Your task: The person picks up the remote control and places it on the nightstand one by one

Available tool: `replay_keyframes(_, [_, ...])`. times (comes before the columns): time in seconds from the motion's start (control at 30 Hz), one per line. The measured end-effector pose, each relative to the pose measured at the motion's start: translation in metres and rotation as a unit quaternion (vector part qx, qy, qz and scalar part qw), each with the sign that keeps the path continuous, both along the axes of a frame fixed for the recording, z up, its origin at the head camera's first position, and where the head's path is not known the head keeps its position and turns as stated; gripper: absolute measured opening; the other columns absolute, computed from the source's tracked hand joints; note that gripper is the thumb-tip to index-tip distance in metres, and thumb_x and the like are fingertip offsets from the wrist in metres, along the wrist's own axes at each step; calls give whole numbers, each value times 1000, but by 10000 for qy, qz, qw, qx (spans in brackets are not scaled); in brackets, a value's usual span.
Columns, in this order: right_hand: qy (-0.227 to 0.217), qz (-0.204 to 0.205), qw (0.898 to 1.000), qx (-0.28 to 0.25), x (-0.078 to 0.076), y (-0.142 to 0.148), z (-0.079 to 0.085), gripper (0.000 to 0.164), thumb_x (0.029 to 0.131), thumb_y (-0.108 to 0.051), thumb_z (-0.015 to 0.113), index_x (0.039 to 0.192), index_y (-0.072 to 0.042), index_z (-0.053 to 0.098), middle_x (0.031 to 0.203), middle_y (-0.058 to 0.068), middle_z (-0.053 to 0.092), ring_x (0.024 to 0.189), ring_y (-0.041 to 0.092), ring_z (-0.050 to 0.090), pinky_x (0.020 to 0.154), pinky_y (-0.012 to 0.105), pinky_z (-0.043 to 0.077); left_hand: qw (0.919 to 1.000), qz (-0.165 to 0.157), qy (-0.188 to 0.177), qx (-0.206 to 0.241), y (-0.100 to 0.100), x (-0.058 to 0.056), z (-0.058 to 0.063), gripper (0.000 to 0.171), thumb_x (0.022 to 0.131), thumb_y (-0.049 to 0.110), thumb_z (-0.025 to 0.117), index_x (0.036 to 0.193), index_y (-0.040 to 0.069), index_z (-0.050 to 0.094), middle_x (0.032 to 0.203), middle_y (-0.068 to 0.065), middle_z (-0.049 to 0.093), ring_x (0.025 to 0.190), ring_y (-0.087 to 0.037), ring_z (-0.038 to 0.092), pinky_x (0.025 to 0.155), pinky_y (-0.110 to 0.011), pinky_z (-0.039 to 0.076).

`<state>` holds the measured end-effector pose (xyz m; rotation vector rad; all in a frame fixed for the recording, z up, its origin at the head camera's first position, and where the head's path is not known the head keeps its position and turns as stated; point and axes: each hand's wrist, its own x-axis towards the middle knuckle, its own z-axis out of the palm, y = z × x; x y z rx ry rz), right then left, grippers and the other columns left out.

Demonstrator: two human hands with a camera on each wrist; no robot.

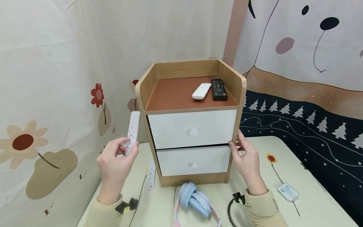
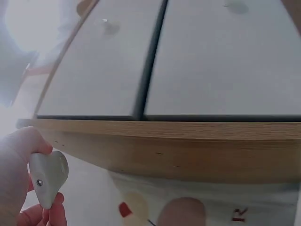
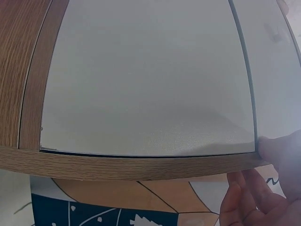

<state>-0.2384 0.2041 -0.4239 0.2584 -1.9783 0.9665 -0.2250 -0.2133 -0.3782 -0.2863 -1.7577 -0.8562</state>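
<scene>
My left hand (image 1: 117, 164) pinches a slim white remote control (image 1: 132, 132) between thumb and fingers, raised to the left of a small wooden cabinet (image 1: 194, 180). In the left wrist view the remote's rounded end (image 2: 49, 176) sticks out of the grip below the side panel. My right hand (image 1: 248, 160) grips the cabinet's right side edge at the gap between the white upper drawer (image 1: 173, 129) and lower drawer (image 1: 175, 162). The right thumb (image 3: 270, 149) lies on the front, the fingers round the outside. Both drawers are closed. A white remote (image 1: 202, 91) and a black remote (image 1: 219, 89) lie on the cabinet's brown top.
Blue headphones (image 1: 195, 200) with a pink band lie in front of the cabinet. A white button-covered strip (image 1: 151, 175) is at its left foot. A clear earphone case (image 1: 288, 192) lies right on the pale tabletop (image 1: 263, 145). A coiled black cord (image 1: 230, 211) hangs by the right sleeve.
</scene>
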Motion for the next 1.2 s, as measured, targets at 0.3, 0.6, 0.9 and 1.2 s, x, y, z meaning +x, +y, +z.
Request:
replay_keyframes(0.3, [24, 25, 10000, 8, 1, -1, 1, 61, 99, -3, 79, 156, 1, 59, 111, 24, 79, 94, 38, 77, 83, -4, 44, 9964, -382, 564, 497, 12, 6, 49, 28, 82, 8, 91, 107, -3, 81, 95, -18, 78, 78, 0, 57, 76, -6, 49])
replay_keyframes(0.6, [-89, -23, 10000, -10, 3, -1, 2, 61, 99, -4, 79, 156, 1, 58, 112, 25, 79, 95, 39, 77, 84, -5, 42, 9854, -1132, 1251, 241, 45, 10, 92, 26, 84, 10, 89, 104, -4, 81, 108, -18, 82, 81, -15, 65, 79, -16, 53])
replay_keyframes(0.9, [-120, -27, 9999, -44, 3, -1, 1, 61, 99, -5, 79, 156, 1, 58, 114, 26, 79, 96, 40, 77, 85, -6, 42, 9862, -579, 1166, -1023, 74, -3, 106, 26, 87, 22, 88, 105, 3, 83, 108, -14, 84, 86, -34, 72, 70, -42, 55])
replay_keyframes(1.2, [-29, -13, 10000, -47, 1, -1, 1, 61, 99, -4, 80, 156, 1, 59, 115, 27, 80, 95, 40, 78, 84, -6, 42, 9833, -243, 881, -1576, 94, -15, 113, 24, 89, 28, 86, 98, 5, 81, 106, -14, 84, 88, -38, 74, 72, -51, 60])
